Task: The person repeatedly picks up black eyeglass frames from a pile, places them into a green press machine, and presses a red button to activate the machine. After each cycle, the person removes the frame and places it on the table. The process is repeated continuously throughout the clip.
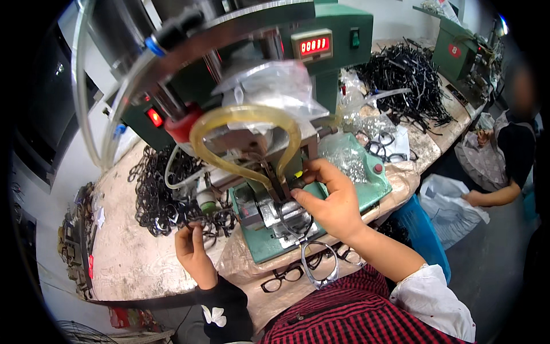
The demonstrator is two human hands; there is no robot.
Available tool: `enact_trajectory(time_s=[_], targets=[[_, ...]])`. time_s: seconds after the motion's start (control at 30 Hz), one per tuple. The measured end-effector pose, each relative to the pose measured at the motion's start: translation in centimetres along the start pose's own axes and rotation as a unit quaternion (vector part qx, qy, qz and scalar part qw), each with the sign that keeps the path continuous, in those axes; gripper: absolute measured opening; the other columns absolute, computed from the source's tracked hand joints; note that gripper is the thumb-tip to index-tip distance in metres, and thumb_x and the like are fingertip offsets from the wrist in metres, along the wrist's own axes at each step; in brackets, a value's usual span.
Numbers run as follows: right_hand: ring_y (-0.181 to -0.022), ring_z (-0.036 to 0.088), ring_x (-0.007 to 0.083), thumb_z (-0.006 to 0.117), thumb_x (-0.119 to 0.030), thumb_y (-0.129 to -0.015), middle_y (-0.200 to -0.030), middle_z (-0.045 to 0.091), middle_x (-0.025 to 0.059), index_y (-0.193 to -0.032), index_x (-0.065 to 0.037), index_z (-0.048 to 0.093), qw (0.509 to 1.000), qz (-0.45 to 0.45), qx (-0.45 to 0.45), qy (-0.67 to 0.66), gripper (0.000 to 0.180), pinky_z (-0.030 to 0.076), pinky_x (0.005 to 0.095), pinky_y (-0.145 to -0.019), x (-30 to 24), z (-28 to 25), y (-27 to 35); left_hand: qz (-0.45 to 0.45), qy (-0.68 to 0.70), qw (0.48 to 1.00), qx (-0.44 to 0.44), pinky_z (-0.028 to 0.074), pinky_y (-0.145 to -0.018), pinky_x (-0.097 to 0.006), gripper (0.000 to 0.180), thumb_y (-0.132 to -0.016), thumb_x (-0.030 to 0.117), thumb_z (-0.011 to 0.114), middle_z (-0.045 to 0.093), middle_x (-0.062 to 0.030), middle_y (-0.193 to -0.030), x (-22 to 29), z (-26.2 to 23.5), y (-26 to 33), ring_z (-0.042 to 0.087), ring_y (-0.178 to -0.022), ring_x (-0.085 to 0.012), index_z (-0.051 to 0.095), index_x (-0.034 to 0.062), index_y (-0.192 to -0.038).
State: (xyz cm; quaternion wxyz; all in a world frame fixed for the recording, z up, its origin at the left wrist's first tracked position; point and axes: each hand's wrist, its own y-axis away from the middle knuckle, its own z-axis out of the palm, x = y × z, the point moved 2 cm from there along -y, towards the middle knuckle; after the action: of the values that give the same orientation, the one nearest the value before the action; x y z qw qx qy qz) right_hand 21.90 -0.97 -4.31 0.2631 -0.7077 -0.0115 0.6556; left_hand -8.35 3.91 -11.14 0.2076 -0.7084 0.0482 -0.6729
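My right hand (332, 200) is closed at the press, thumb and forefinger pinching the upper end of a dark eyeglass frame (295, 234) at the metal jaws (278, 188). The frame's thin rim curves down over the metal fixture (281, 221). My left hand (195, 255) is at the table, its fingers curled together against dark eyeglass frames (215, 222); what is between the fingertips is too small to make out. A grey eyeglass frame (329, 277) hangs below the fixture, by the bench's front edge. Black eyeglass frames (283, 279) lie beside it.
A yellowed hose (247, 112) loops before the green press (338, 43). Dark frames (157, 192) heap at left, black strips (404, 83) at back right. Metal bits (349, 163) fill a green tray. A blue crate (427, 232) stands right, near another person (504, 149) with a white bag.
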Motion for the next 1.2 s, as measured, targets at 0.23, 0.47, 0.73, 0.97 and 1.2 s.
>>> enact_trajectory(time_s=[0.23,0.47,0.73,0.97,1.2], targets=[[-0.092,0.060,0.0093,0.072,0.000,-0.079,-0.097,0.064,0.0033,-0.124,0.004,0.056,0.994,0.061,-0.002,-0.088,0.048,0.048,0.0255,-0.084,0.7,-0.1,0.5,0.225,0.188,0.953,-0.072,0.055,-0.073,-0.030,0.019,-0.095,0.002,0.060,0.057,-0.0114,-0.106,11.3,4.7,1.4,0.057,-0.084,-0.0166,0.051,0.0047,-0.112],[-0.094,0.060,0.0098,0.069,0.003,-0.083,-0.099,0.065,0.0038,-0.131,0.003,0.052,0.975,0.132,-0.020,-0.176,0.051,0.047,0.0260,-0.088,-1.4,1.9,1.0,0.300,0.135,0.943,-0.045,0.060,-0.073,-0.038,0.015,-0.093,-0.002,0.059,0.056,-0.0108,-0.097,13.5,8.5,-0.6,0.060,-0.094,-0.0211,0.054,0.0038,-0.106],[-0.110,0.066,0.0288,0.063,-0.006,-0.086,-0.114,0.070,0.0167,-0.121,-0.004,0.066,0.980,-0.036,-0.050,0.189,0.035,0.050,0.0378,-0.098,1.2,-4.1,2.0,0.483,-0.139,0.791,-0.348,0.061,-0.081,-0.040,0.017,-0.076,-0.001,0.073,0.071,-0.0139,-0.104,12.8,8.5,4.5,0.071,-0.094,-0.0309,0.065,0.0026,-0.090],[-0.100,0.068,0.0336,0.058,-0.001,-0.085,-0.103,0.072,0.0179,-0.111,-0.002,0.069,0.957,-0.009,0.050,0.285,0.028,0.052,0.0384,-0.090,6.3,-10.5,3.1,0.542,-0.131,0.751,-0.353,0.062,-0.074,-0.040,0.023,-0.065,0.000,0.075,0.071,-0.0134,-0.101,11.6,11.6,4.9,0.071,-0.090,-0.0329,0.066,0.0010,-0.086],[-0.098,0.062,0.0338,0.069,-0.008,-0.078,-0.095,0.067,0.0139,-0.093,-0.004,0.070,0.920,-0.002,0.033,0.389,0.016,0.049,0.0423,-0.087,6.2,-12.3,3.7,0.537,-0.147,0.763,-0.329,0.062,-0.077,-0.037,0.021,-0.064,-0.001,0.070,0.071,-0.0125,-0.098,11.3,12.2,5.3,0.070,-0.089,-0.0291,0.069,0.0008,-0.085]])
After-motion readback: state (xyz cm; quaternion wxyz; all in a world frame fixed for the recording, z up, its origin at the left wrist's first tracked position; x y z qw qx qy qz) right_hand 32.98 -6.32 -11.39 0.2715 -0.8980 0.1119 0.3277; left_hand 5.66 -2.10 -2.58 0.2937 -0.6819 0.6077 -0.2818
